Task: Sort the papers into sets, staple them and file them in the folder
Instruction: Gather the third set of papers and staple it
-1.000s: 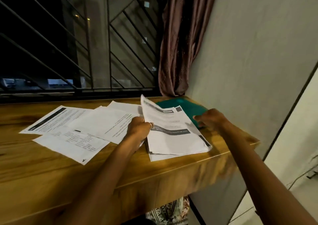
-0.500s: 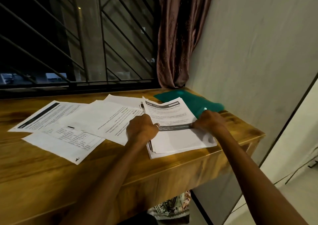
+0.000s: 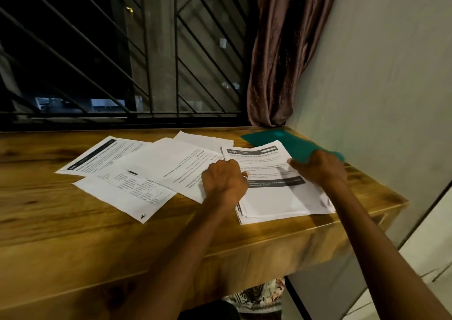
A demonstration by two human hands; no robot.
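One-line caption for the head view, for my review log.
Left hand and right hand steady a stack on the desk, loose sheets at left, green folder behind.

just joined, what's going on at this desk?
A person is sorting printed papers on a wooden desk. Both hands are on the stack of papers at the right end: the left hand, fingers curled, is at its left edge, and the right hand is on its right side. Loose sheets are spread out to the left. The green folder lies behind the stack. No stapler is in view.
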